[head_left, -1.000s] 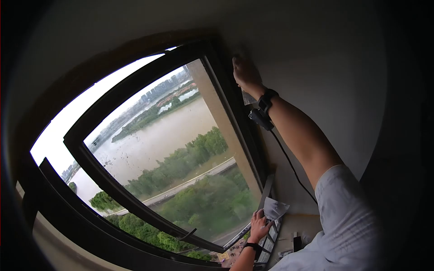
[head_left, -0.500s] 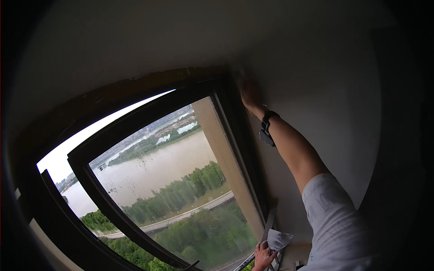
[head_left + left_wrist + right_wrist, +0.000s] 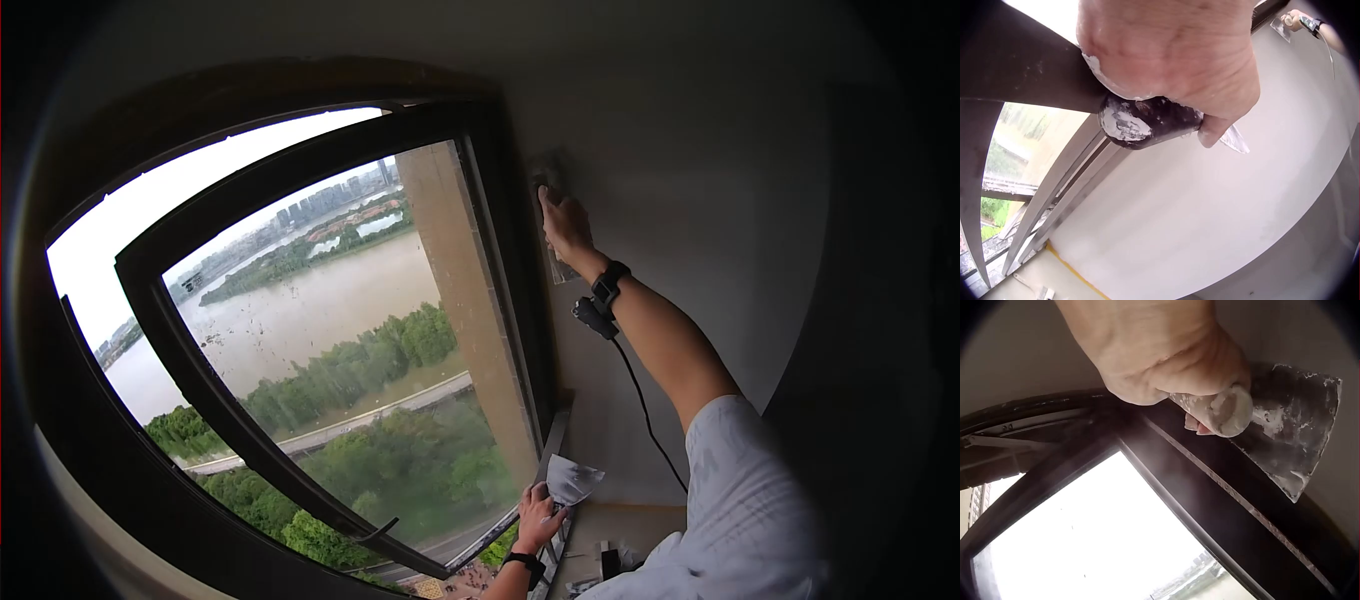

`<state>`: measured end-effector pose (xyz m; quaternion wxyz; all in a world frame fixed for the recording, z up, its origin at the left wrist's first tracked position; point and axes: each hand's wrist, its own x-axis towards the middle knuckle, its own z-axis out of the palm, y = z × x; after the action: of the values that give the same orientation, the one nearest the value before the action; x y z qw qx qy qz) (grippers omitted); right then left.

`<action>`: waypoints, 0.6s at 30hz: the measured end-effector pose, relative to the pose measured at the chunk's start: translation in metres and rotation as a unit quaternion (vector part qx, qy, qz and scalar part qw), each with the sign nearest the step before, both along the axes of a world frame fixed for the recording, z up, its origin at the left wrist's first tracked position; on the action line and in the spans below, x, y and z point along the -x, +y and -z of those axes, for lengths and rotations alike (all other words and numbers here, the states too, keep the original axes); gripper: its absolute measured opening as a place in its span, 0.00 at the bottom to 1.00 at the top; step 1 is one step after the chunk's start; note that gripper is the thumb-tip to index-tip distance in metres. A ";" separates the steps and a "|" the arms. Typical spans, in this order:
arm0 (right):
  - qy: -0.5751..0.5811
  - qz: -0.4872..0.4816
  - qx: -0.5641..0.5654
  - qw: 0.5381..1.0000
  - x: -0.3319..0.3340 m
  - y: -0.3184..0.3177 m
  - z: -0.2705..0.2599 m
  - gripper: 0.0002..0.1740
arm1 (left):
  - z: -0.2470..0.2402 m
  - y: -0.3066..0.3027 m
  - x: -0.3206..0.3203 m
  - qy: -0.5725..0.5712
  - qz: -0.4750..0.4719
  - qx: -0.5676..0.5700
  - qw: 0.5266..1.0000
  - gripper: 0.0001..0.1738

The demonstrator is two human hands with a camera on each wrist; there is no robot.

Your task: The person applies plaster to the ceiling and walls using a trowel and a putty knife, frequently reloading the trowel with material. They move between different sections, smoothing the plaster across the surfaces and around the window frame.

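My right hand [image 3: 565,228] grips the pale handle of a plastering trowel [image 3: 1300,428] against the wall beside the window frame. Its metal blade is smeared with white filler and shows past the hand in the right wrist view. Low down by the window's lower corner, my left hand [image 3: 538,518] holds a putty knife, whose whitish blade [image 3: 575,480] points up and right in the head view. The knife's dark, rounded handle [image 3: 1147,122] has dried white filler on its end. Most of that blade is hidden behind the hand in the left wrist view.
A dark-framed window [image 3: 490,270] stands tilted open on the left, with river and trees beyond. The pale wall [image 3: 680,220] runs to its right. A black cable [image 3: 640,400] hangs from the right wrist. Small items lie on the sill [image 3: 630,520].
My right hand has come down the wall with the trowel, along the frame's side. My left hand stays by the lower corner with the putty knife. The head view has tilted down and back up.
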<state>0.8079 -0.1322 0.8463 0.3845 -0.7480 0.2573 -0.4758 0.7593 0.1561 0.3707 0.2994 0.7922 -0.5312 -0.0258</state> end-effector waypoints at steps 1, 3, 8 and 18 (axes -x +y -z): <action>-0.101 -0.006 -0.029 0.994 0.002 0.001 0.000 0.27 | 0.000 -0.003 0.000 -0.004 0.000 0.009 1.000 0.26; -0.208 -0.015 -0.058 0.976 -0.004 -0.011 -0.012 0.26 | 0.000 0.000 0.000 -0.001 0.005 0.021 1.000 0.26; -0.253 -0.310 -0.130 0.907 -0.030 -0.063 -0.075 0.15 | 0.007 -0.002 -0.002 -0.035 -0.008 -0.011 0.999 0.29; -0.487 -0.366 -0.194 0.768 -0.067 -0.047 -0.107 0.33 | -0.024 -0.007 0.024 0.041 -0.043 0.083 0.995 0.19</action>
<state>0.8745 -0.1794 0.9534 0.7405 -0.3626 -0.1713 -0.5392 0.7354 0.1491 0.3948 0.3861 0.7851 -0.4842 -0.0011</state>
